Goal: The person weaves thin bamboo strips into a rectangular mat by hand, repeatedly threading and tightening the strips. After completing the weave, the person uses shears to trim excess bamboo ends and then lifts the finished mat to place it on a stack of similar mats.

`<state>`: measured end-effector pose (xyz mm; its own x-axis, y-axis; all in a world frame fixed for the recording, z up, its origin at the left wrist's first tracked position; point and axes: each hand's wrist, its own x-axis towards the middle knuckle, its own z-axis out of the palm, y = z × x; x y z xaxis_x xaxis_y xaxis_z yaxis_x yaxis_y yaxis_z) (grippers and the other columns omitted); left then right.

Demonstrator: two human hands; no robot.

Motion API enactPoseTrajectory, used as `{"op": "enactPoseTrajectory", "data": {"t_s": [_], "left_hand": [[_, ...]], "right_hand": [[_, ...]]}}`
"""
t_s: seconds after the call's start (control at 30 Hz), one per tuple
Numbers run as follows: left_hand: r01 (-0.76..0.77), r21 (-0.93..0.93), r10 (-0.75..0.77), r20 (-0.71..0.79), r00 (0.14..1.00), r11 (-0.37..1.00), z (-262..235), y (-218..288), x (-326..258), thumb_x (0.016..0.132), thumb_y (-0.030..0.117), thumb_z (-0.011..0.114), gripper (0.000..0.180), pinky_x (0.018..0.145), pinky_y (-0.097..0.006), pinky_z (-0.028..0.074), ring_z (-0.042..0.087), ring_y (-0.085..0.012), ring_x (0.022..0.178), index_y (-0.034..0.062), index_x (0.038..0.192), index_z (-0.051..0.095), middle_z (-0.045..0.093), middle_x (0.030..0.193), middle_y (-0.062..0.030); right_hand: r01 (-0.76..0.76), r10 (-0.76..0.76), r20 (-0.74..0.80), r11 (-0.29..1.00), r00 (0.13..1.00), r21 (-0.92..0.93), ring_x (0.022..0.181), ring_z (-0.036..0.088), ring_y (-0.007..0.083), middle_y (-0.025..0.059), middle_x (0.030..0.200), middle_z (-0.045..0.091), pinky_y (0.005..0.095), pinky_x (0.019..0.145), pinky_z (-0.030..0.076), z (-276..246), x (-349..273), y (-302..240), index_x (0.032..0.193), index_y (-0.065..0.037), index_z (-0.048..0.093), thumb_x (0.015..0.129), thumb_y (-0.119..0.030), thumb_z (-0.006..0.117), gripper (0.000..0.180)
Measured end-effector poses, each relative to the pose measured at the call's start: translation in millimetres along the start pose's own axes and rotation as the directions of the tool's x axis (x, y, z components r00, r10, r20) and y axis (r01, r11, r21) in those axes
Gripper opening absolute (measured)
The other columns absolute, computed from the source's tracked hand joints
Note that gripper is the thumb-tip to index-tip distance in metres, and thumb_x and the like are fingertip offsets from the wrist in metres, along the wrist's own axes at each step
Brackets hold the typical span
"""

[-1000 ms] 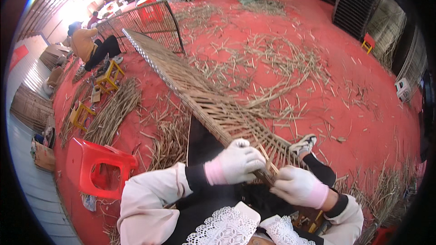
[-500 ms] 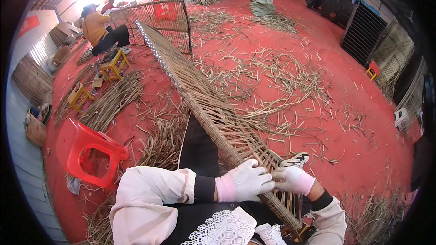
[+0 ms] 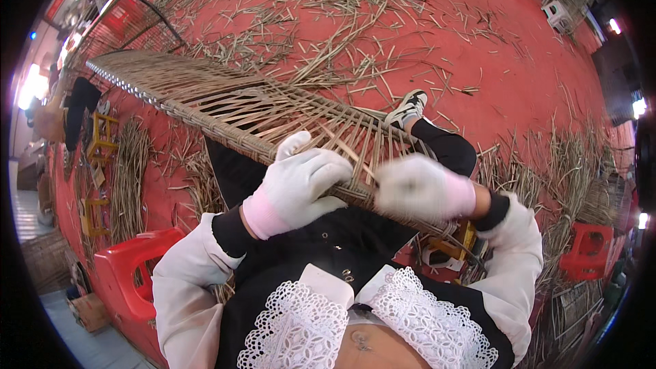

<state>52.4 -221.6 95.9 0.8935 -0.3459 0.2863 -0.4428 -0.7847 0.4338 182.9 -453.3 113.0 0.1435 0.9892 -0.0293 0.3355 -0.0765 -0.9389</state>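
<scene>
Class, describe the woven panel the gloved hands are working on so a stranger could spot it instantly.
Start at the red floor strewn with loose reeds. Across the seated person's lap lies a long woven reed panel, under the left hand and right hand. Unlike the scattered stalks, its strips are interlaced into one flat lattice.

Long woven reed panel (image 3: 225, 106) lies across lap, stretching away to upper left. Left hand (image 3: 301, 188) in white glove grips panel's near edge, fingers (image 3: 333, 164) curled over loose strips. Right hand (image 3: 420, 188), also gloved, blurred, rests on same edge just beside it. Red floor (image 3: 533, 75) strewn with loose reeds (image 3: 342, 34). Red plastic stool (image 3: 130, 277) at lower left.
</scene>
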Motion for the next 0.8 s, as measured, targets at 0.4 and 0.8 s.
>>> {"op": "enactPoseTrajectory", "data": {"t_s": [0.4,0.8], "left_hand": [[-0.108,0.151,0.115,-0.042,0.992,0.983,23,12,11,0.068,0.031,0.081,0.056,0.097,-0.037,0.044,0.063,-0.0116,0.104,0.0249,0.122,0.067,0.064,0.119,0.007],[-0.121,0.099,0.122,-0.004,0.993,0.988,37,36,24,0.073,0.04,0.076,0.054,0.1,-0.037,0.045,0.061,-0.0229,0.11,0.0105,0.115,0.063,0.064,0.106,-0.0062]], "right_hand": [[0.103,-0.113,0.005,0.891,0.994,-0.443,0.098,0.069,0.0318,0.0116,0.112,0.069,0.0389,0.085,0.056,-28,-35,49,0.118,-0.007,0.07,0.089,-0.019,0.073,0.032],[0.079,-0.107,-0.008,0.779,0.994,-0.621,0.086,0.063,0.032,0.0122,0.094,0.06,0.0398,0.076,0.054,-38,-25,14,0.095,-0.006,0.07,0.078,-0.013,0.072,0.018]]}}
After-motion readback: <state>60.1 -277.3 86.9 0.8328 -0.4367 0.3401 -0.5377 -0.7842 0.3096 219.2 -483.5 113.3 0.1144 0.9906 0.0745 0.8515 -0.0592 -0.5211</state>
